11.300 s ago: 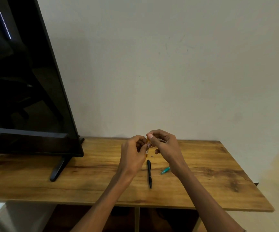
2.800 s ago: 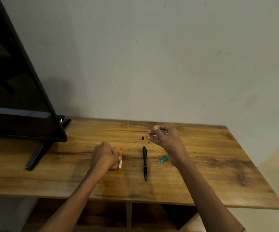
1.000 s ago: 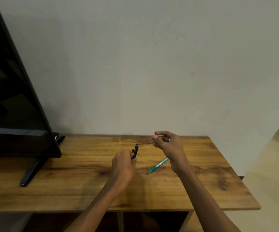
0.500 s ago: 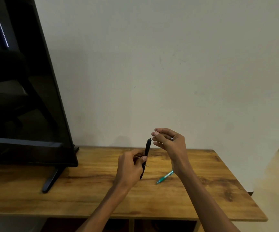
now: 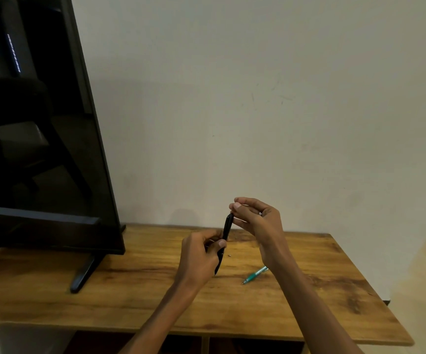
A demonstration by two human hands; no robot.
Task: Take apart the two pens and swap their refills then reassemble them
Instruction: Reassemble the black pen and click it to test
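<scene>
Against a bare wall, above a wooden tabletop (image 5: 130,302), the left hand (image 5: 201,259) holds the black pen (image 5: 226,236) upright in a closed grip so the right hand's (image 5: 258,221) pinching fingertips (image 5: 236,206) can work its top end, the teal pen (image 5: 255,274) lying nearby.

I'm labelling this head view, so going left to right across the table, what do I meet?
Television → its stand foot → left hand → black pen gripped upright by it → right hand at the pen's top → teal pen lying on the wooden table.
</scene>
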